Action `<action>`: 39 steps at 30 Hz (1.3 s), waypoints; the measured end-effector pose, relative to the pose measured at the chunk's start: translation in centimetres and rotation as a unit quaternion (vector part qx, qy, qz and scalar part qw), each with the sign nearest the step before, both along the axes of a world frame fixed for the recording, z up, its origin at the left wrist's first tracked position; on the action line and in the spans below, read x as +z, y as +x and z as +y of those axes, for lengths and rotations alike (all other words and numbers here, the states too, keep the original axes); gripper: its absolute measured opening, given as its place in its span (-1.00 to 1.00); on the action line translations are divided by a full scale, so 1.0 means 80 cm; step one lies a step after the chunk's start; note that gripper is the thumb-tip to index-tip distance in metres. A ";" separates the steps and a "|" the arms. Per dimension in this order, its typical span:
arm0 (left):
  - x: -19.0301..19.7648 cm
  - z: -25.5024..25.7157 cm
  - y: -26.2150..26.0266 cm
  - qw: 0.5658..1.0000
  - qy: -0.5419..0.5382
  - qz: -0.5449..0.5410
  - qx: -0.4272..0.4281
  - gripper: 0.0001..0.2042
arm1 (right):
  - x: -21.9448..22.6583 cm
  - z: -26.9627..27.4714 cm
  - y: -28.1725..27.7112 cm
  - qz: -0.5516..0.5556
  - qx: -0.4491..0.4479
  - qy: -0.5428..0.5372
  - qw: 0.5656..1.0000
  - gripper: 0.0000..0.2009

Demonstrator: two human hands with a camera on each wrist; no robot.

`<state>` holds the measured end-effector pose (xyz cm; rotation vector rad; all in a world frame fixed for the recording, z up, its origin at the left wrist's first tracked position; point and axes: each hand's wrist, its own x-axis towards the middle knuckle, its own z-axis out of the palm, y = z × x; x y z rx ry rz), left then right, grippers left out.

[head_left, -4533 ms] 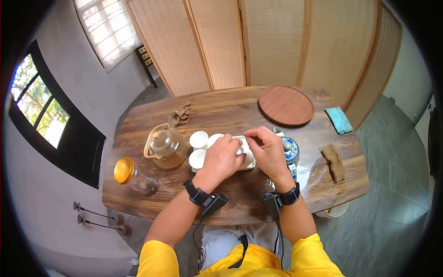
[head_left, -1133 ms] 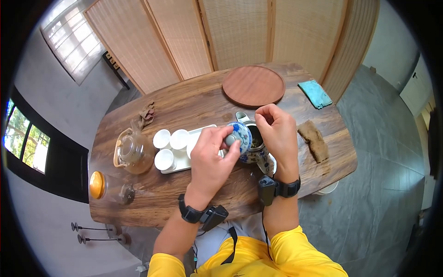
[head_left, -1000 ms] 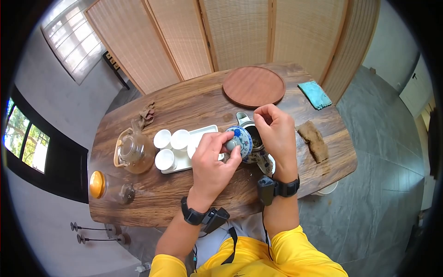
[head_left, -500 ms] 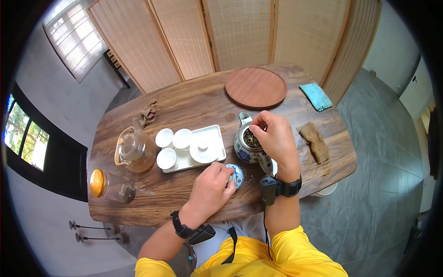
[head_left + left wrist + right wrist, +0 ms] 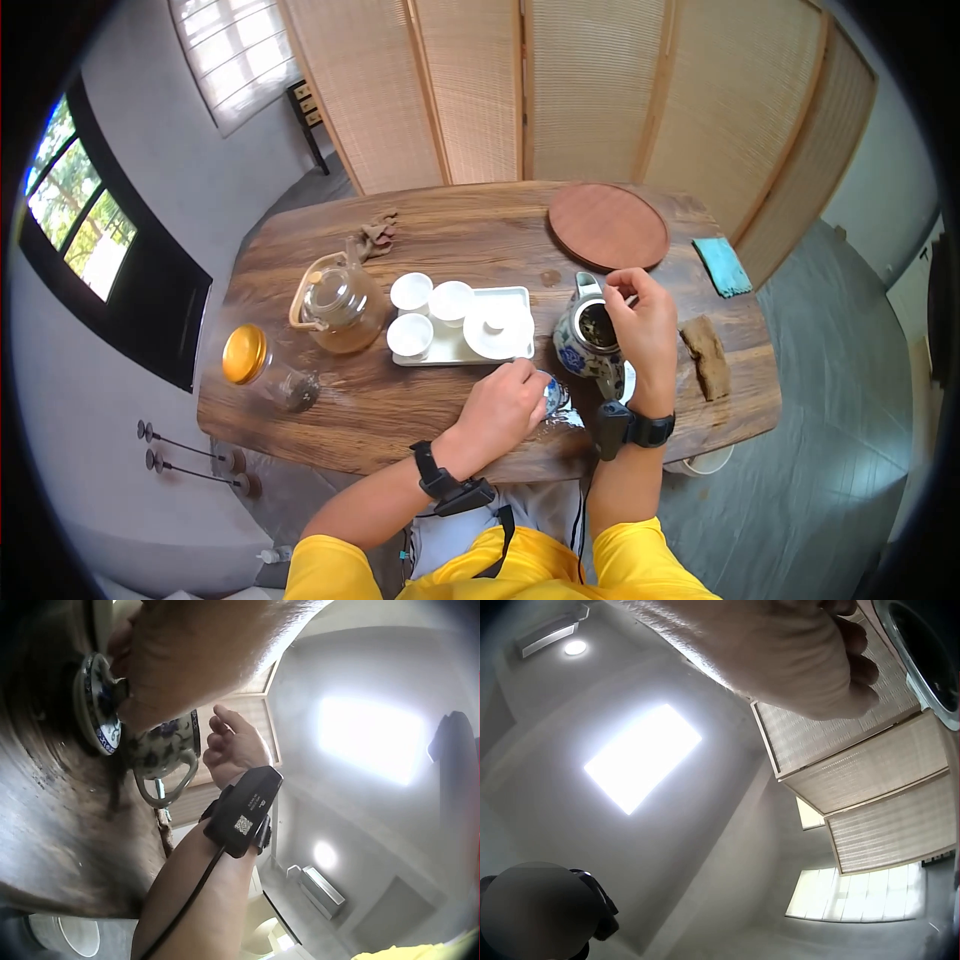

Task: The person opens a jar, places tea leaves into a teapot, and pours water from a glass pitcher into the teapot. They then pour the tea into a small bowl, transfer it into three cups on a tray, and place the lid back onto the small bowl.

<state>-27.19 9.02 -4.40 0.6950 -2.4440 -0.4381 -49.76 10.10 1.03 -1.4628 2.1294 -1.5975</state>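
The blue-and-white teapot (image 5: 573, 348) stands uncovered on the wooden table, dark leaves (image 5: 597, 325) showing inside its mouth. My left hand (image 5: 503, 408) pinches the knob of the round teapot lid (image 5: 94, 705), down at the tabletop in front of the pot. Above the pot's rim hovers my right hand (image 5: 645, 325), thumb and fingers curled together; nothing shows between them. The left wrist view has that right hand (image 5: 238, 750) beyond the pot's handle (image 5: 176, 784). In the right wrist view the pot's rim (image 5: 922, 694) appears near the fingers.
Left of the pot, a white tray (image 5: 508, 296) bears several small white cups and a lidded white bowl (image 5: 497, 335). Farther left are a glass kettle (image 5: 345, 315) and a gold-lidded jar (image 5: 270, 365). A round wooden tray (image 5: 608, 225), turquoise cloth (image 5: 722, 266) and brown cloth (image 5: 706, 358) lie right.
Both hands were over the white tray at first, the teapot covered. My left hand has since taken the lid off and brought it down to the table. My right hand has stayed above the pot lately.
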 end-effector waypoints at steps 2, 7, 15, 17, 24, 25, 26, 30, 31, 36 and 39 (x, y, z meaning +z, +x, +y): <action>0.005 0.001 0.002 1.000 -0.013 0.012 0.003 -0.75 | -0.002 -0.002 0.000 -0.013 0.002 0.011 1.000 -0.86; 0.011 0.001 0.014 0.999 -0.040 0.023 0.014 -0.74 | 0.002 -0.007 0.008 -0.052 0.013 -0.009 0.999 -0.81; 0.032 -0.004 0.029 0.994 -0.055 0.069 0.066 -0.81 | 0.000 -0.008 0.006 -0.050 -0.005 -0.033 0.998 -0.76; 0.044 -0.017 0.045 0.988 -0.080 0.093 0.098 -0.82 | -0.001 -0.013 0.009 -0.063 0.000 -0.045 0.997 -0.75; 0.099 -0.100 0.156 0.927 -0.114 0.168 0.316 -0.62 | 0.007 -0.009 0.020 -0.086 0.040 -0.085 0.992 -0.76; 0.090 -0.107 0.167 0.913 -0.074 0.218 0.336 -0.57 | 0.008 -0.009 0.021 -0.095 0.047 -0.092 0.990 -0.76; 0.081 -0.112 0.176 0.896 -0.033 0.266 0.354 -0.52 | 0.008 -0.007 0.022 -0.104 0.054 -0.097 0.988 -0.77; 0.032 -0.098 0.188 0.816 0.175 0.432 0.343 -0.33 | 0.013 -0.003 0.025 -0.121 0.072 -0.114 0.984 -0.79; 0.022 -0.096 0.186 0.799 0.197 0.456 0.339 -0.32 | 0.016 -0.001 0.027 -0.121 0.075 -0.114 0.983 -0.79; 0.010 -0.119 0.194 0.740 0.249 0.539 0.316 -0.28 | 0.011 -0.005 0.029 -0.130 0.095 -0.103 0.982 -0.81; -0.004 -0.149 0.205 0.751 0.179 0.523 0.362 -0.29 | 0.016 -0.004 0.034 -0.132 0.099 -0.115 0.980 -0.82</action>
